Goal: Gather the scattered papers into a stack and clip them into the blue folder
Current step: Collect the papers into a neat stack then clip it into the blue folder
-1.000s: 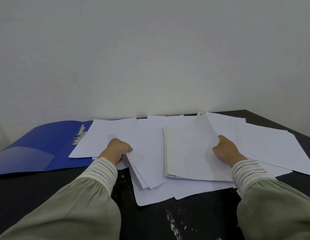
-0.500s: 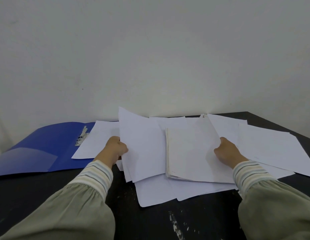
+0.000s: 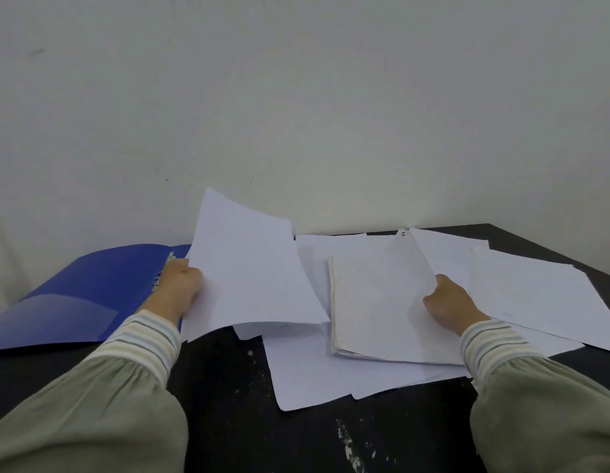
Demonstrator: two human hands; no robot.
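White papers lie scattered over a black table (image 3: 228, 404). My left hand (image 3: 179, 285) grips a few loose sheets (image 3: 252, 268) by their left edge and holds them lifted and tilted off the table. My right hand (image 3: 450, 307) holds the right edge of a stack of papers (image 3: 375, 302) lying at the centre. More single sheets (image 3: 528, 288) spread out to the right and under the stack. The blue folder (image 3: 92, 288) lies open at the left, its metal clip (image 3: 160, 278) mostly hidden behind my left hand.
A plain pale wall (image 3: 296, 114) rises right behind the table. The table's right corner (image 3: 494, 227) is at the back right. White scuff marks (image 3: 348, 445) dot the dark surface near me.
My left hand has picked up sheets from the table, raised them and tilted them up, moving slightly left toward the folder. My right hand has stayed on the stack.
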